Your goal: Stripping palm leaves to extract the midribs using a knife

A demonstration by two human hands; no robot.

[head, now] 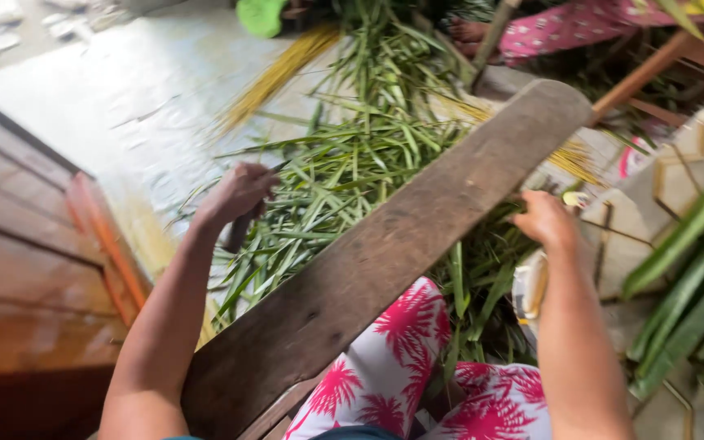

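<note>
Head view: two hands [238,191] [546,220], one plank [393,253].

We record the long flat wooden plank [401,244] as weathered grey-brown, darker along its edges. The heap of narrow palm leaf strips [344,175] is mid to deep green — with paler green streaks. The bundle of thin leaf ribs [275,77] is straw yellow. The loose cotton trousers [401,358] carry a white ground with a magenta-pink palm-leaf print. The polished timber step [26,285] is reddish brown — its raised edge orange. The pale concrete floor [116,98] reads whitish grey.
</note>
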